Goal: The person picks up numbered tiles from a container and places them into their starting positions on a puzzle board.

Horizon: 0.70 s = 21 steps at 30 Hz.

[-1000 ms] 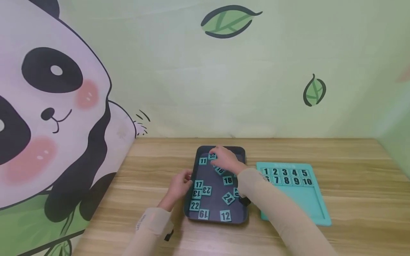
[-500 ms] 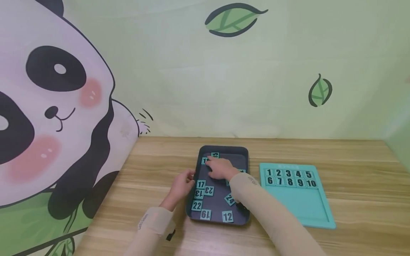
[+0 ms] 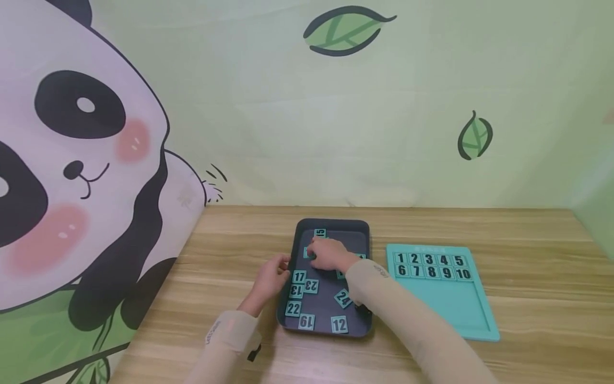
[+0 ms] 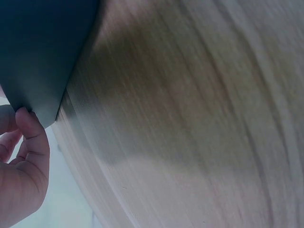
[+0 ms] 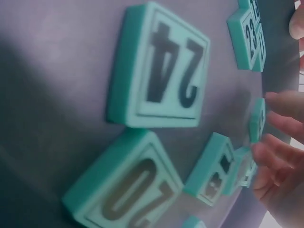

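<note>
Number tile, teal and mostly hidden by fingers, sits inside the dark tray just below the middle of the head frame. The right hand is nearly closed, its fingertips bent in a pinch at the tile's edges. The left hand, at the lower middle, is half curled and grips the tray's left rim between thumb and fingers. Tile 15 lies above the right hand; tiles 17, 23 and 13 cluster lower left in the tray. In the right wrist view, tile 24 fills the upper middle and touches tile 20. The teal number board, lower right, carries 1 to 10 in two rows.
</note>
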Motion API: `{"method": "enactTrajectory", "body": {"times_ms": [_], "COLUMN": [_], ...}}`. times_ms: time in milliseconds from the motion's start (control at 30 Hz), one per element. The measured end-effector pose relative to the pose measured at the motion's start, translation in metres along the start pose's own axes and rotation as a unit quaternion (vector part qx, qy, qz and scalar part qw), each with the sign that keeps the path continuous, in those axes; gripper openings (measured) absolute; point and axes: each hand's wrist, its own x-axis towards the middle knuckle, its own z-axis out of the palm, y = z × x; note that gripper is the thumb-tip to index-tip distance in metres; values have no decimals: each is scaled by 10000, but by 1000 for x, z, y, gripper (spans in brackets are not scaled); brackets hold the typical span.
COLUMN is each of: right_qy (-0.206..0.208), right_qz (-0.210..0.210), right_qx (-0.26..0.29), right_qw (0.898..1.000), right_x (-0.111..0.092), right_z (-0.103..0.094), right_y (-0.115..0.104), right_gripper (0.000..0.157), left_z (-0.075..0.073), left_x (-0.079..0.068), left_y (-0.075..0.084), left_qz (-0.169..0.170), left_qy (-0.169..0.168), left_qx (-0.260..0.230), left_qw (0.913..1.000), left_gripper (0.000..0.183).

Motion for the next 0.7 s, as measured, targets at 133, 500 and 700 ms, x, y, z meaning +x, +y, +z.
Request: {"method": "enactTrajectory", "body": {"times_ms": [133, 500, 700], "right_qy": [225, 549, 748], "right_qz": [184, 575, 626], "right_qx": [345, 641, 610], "right_qw": [9990, 9948, 9934], "right_x": [1, 6, 6], "right_z": [4, 16, 20], "right_y": [2, 4, 3], "right_gripper": [39, 39, 32], "left_z": [0, 0, 0], "left_x": [0, 0, -1], "left_y": [0, -1, 1], "left_qz": [-108, 17, -34], "left_qy": [-16, 25, 24], "left_qx": [15, 7, 44], "left_qw": [9999, 10000, 10000], "left_gripper": [31, 31, 32]}}
